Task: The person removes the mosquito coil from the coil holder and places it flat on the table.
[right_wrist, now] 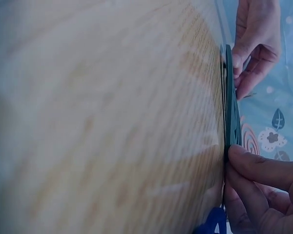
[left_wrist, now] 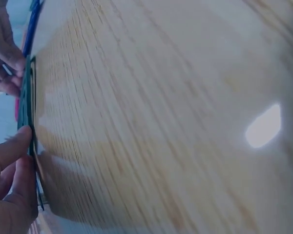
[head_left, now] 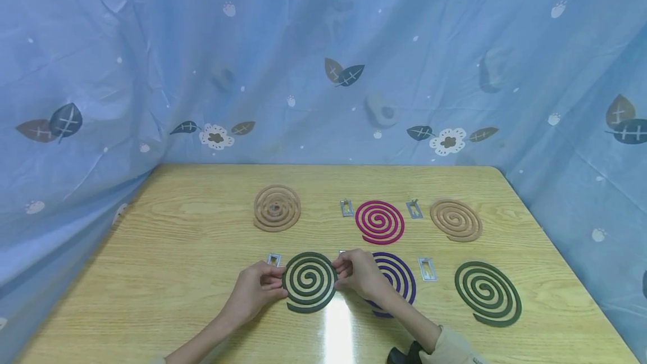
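Note:
In the head view a dark green mosquito coil (head_left: 309,282) is held flat at the front middle of the table. My left hand (head_left: 255,291) pinches its left edge between thumb and fingers. At the opposite edge my right hand (head_left: 361,274) pinches it too, the forearm passing over part of a purple mosquito coil (head_left: 404,280). Seen edge-on in the right wrist view, the green coil (right_wrist: 230,102) is a thin upright band between the two hands. Whether it touches the table cannot be told. One metal stand (head_left: 273,260) lies just behind the left hand; another is mostly hidden by the right.
Behind are a tan coil (head_left: 277,208) at left, a magenta coil (head_left: 379,222) and another tan coil (head_left: 456,220). A second green coil (head_left: 487,294) lies at right. More metal stands (head_left: 427,269) lie between coils. A blue patterned curtain (head_left: 303,72) hangs around the table.

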Demonstrator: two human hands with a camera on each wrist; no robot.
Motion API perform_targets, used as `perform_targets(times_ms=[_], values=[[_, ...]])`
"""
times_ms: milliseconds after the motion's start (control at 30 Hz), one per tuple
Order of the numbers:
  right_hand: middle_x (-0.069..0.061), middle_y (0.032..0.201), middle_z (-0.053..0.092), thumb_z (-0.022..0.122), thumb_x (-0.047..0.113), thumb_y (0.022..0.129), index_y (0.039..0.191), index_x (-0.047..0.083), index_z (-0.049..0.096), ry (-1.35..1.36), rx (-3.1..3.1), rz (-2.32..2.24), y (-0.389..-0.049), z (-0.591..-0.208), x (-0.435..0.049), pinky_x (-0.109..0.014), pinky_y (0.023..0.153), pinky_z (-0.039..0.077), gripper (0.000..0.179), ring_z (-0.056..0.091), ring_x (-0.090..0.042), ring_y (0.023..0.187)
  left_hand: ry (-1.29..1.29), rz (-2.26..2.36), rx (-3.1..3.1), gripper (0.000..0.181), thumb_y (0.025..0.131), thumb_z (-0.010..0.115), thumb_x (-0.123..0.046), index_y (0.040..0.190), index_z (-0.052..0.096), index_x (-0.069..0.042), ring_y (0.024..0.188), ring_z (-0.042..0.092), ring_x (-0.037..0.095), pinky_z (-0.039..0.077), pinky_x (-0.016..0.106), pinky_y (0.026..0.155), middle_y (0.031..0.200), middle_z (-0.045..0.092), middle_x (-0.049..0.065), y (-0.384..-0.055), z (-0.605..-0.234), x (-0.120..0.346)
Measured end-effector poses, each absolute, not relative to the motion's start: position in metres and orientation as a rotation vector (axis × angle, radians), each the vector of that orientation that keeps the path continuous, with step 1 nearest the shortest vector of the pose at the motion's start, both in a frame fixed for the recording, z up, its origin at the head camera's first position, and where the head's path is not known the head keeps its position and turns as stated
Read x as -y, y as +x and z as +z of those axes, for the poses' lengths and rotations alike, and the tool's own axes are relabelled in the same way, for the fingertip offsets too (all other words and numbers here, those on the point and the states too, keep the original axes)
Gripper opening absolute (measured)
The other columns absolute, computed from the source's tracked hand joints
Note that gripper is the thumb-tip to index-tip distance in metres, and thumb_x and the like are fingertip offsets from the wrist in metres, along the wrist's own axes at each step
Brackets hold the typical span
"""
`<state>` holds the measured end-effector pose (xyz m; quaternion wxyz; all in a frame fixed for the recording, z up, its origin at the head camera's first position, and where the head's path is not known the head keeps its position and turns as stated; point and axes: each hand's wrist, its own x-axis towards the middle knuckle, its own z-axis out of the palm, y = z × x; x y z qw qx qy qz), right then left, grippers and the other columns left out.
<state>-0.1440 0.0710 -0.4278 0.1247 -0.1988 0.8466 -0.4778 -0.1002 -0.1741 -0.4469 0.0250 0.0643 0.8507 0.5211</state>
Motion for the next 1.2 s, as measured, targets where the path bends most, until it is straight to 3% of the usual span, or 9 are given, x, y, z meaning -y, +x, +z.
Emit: perform_targets(times_ms=[400, 533, 767, 1000, 1200], values=[[-0.011, 0.081, 0.067, 0.077, -0.013, 0.067, 0.094, -0.009, 0.067, -0.664, -2.678, -1.267, -0.135, -0.427, -0.066, -0.016, 0.060, 0.054, 0.029, 0.062, -0.016, 0.069, 0.341, 1.307, -2.856, 0.035, 0.069, 0.079, 0.004, 0.101, 0.066, 0.009, 0.082, 0.063, 0.019, 0.055, 0.012, 0.071, 0.093, 0.061, 0.011, -0.095, -0.442, 0.168], [-0.020, 0.095, 0.067, 0.077, -0.011, 0.069, 0.103, -0.009, 0.066, -0.682, -2.696, -1.366, -0.133, -0.418, -0.069, -0.019, 0.066, 0.058, 0.036, 0.065, -0.024, 0.077, 0.356, 1.423, -2.883, 0.036, 0.070, 0.078, 0.006, 0.104, 0.068, 0.005, 0.087, 0.066, 0.027, 0.057, 0.017, 0.075, 0.097, 0.064, 0.013, -0.092, -0.437, 0.169], [-0.021, 0.112, 0.065, 0.075, -0.005, 0.077, 0.113, -0.004, 0.066, -0.608, -2.452, -1.706, -0.147, -0.404, -0.074, -0.032, 0.086, 0.057, 0.037, 0.062, -0.038, 0.099, 0.451, 1.809, -2.762, 0.038, 0.077, 0.072, 0.008, 0.114, 0.065, 0.003, 0.100, 0.063, 0.037, 0.058, 0.025, 0.080, 0.111, 0.066, 0.016, -0.099, -0.422, 0.181], [-0.025, 0.121, 0.060, 0.071, -0.002, 0.083, 0.120, -0.004, 0.062, -0.696, -2.233, -1.873, -0.168, -0.403, -0.066, -0.026, 0.087, 0.056, 0.038, 0.060, -0.039, 0.107, 0.335, 1.838, -2.673, 0.039, 0.084, 0.071, -0.004, 0.122, 0.063, -0.002, 0.114, 0.059, 0.032, 0.055, 0.030, 0.089, 0.123, 0.063, 0.013, -0.121, -0.415, 0.197], [-0.018, 0.121, 0.063, 0.070, 0.003, 0.086, 0.121, -0.001, 0.063, -0.778, -2.186, -1.888, -0.185, -0.404, -0.056, -0.027, 0.085, 0.056, 0.036, 0.061, -0.035, 0.108, 0.292, 1.839, -2.679, 0.040, 0.087, 0.070, -0.008, 0.126, 0.061, -0.005, 0.116, 0.058, 0.024, 0.045, 0.044, 0.103, 0.124, 0.063, 0.014, -0.139, -0.411, 0.206]])
